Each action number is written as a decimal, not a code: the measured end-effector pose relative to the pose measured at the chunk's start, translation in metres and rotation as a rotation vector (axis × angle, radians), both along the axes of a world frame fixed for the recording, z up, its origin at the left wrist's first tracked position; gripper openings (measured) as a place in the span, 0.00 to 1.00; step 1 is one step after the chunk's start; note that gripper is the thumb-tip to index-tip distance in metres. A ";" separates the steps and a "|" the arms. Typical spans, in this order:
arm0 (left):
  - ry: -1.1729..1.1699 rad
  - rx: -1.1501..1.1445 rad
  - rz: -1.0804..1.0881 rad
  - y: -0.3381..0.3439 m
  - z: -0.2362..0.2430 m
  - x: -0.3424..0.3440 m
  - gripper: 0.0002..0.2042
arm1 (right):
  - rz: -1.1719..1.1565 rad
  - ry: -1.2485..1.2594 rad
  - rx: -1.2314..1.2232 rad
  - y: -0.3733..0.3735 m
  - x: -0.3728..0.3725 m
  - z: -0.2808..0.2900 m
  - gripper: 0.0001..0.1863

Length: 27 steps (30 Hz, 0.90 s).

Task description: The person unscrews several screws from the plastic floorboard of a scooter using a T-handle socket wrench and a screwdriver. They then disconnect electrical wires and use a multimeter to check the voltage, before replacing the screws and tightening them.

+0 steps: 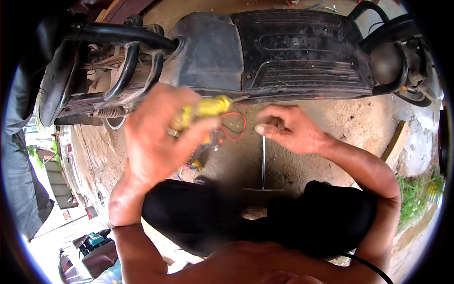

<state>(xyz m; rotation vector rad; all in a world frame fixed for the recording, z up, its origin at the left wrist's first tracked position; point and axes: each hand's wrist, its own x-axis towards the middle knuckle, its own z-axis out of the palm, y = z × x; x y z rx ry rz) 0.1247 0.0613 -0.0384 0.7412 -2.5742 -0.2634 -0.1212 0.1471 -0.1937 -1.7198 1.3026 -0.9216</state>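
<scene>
My left hand (pixel 158 128), smeared by motion, is closed around a screwdriver (pixel 203 111) with a yellow handle. The screwdriver's thin shaft points right, toward the lower edge of a scooter's dark footboard (pixel 302 52). To the right, my right hand (pixel 293 128) is raised just short of that edge. Its fingers are loosely curled, the thumb a little apart from them, and I see nothing between them. Below the right hand shows a metal T-handle wrench (pixel 263 163); its upper end disappears behind the thumb.
A red cable (pixel 243 124) loops on the ground beside several small tools, partly hidden by my left arm. Black tube guards (pixel 127 71) stick out at the scooter's left end. A wooden strip (pixel 395 142) lies at right, near grass (pixel 416 199). My dark-trousered knees (pixel 321 217) are in front.
</scene>
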 end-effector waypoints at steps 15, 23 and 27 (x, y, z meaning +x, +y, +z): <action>-0.376 0.269 -0.475 0.071 -0.063 0.004 0.09 | 0.060 -0.786 0.675 0.010 0.054 -0.022 0.21; -0.419 0.377 -0.460 0.059 -0.091 0.004 0.11 | 0.078 -0.616 0.643 -0.017 0.048 -0.033 0.21; -0.501 0.322 -0.457 0.036 -0.129 0.005 0.16 | 0.025 -0.537 0.489 -0.039 0.042 -0.045 0.20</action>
